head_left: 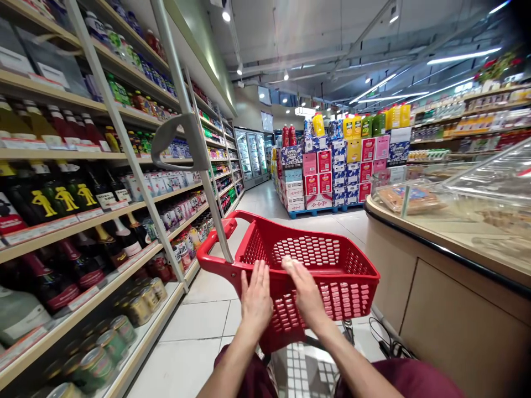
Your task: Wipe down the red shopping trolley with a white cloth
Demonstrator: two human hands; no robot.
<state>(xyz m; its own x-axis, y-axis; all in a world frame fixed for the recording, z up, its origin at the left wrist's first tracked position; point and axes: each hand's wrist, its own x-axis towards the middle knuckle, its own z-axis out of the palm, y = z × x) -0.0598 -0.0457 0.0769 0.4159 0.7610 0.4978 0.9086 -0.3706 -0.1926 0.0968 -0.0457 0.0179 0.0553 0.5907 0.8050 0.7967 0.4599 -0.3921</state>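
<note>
Two flat, unclenched hands, left (256,298) and right (306,293), rest on your red basket's (332,265) near rim, gripping nothing. The basket could tip or roll toward the bottle shelf (83,221).

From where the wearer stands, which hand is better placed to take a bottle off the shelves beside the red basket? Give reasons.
Left. The left hand rests on the near rim of the basket, on the side nearest the bottle shelves. The right hand lies further from them, toward the counter.
</note>
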